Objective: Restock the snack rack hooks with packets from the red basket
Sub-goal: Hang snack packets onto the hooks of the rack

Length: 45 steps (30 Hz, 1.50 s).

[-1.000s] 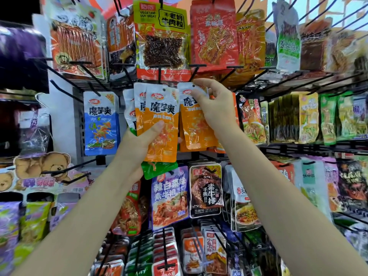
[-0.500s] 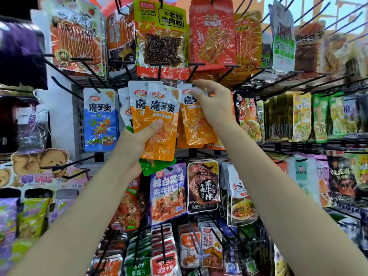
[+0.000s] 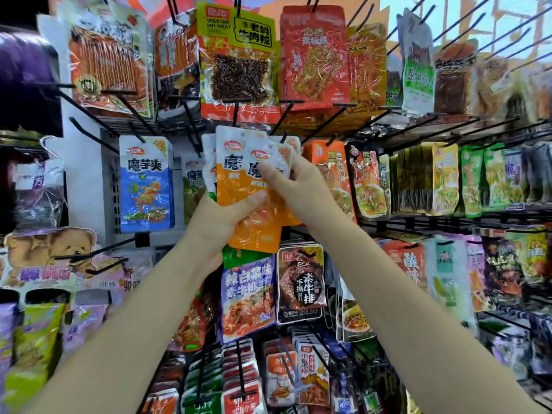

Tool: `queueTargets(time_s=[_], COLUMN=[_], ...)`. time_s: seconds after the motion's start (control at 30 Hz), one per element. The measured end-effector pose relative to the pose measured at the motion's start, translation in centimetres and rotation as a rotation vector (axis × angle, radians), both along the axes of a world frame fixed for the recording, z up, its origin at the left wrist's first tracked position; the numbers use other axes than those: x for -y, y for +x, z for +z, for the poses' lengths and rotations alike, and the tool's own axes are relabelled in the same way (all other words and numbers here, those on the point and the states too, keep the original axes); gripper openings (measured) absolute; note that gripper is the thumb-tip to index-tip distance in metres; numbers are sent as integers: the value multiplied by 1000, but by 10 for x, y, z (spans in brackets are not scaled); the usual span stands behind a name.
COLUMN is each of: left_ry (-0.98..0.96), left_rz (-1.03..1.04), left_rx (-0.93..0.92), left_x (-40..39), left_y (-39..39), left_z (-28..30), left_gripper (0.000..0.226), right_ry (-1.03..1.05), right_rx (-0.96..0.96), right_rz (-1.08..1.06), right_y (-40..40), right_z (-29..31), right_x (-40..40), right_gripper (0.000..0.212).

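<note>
Packets crowd the rack (image 3: 155, 124) on every side: a blue-and-white packet (image 3: 146, 186) hangs just left of the hands, a yellow-topped packet (image 3: 239, 55) above, a dark beef-style packet (image 3: 300, 283) below. Black hooks (image 3: 280, 121) jut out around the working spot, some bare. Held up in front of the middle row, the orange-and-white packets (image 3: 239, 180) form a fanned bunch, glossy, with red logos. The left hand (image 3: 221, 216) grips their lower part, thumb across the front; the right hand (image 3: 295, 186) pinches the front packet's upper half.
</note>
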<state>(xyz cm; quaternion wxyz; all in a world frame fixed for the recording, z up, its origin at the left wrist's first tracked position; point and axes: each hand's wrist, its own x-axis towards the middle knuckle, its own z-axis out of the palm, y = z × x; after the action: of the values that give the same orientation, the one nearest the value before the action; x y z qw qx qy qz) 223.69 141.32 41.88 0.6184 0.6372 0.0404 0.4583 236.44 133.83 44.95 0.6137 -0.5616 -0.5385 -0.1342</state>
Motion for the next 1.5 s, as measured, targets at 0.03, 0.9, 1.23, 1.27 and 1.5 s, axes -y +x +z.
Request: queueTargets(time_s=[0.03,0.9,1.23,1.27,1.5], left_ry=[21,-59,-34,-1,23], left_rz=[-18,-37,-36,-49,11], left_rx=[6,132,26,35,92], left_x=[-2,-10,-17,-18,-22], left_y=[3,-5,-5,-6,-8], left_z=[-1,-1,-3,-3,0], left_gripper=[37,28,31,26,6], right_ry=[62,260,281,289,218], right_rx=[-13,124,-6,-3,18], right_rz=[-26,-205,19,35,24], right_y=[-1,6,20,22,25], right_z=[-1,12,14,15,32], right_x=[1,9,13,15,11], right_gripper=[51,29,39,45,27])
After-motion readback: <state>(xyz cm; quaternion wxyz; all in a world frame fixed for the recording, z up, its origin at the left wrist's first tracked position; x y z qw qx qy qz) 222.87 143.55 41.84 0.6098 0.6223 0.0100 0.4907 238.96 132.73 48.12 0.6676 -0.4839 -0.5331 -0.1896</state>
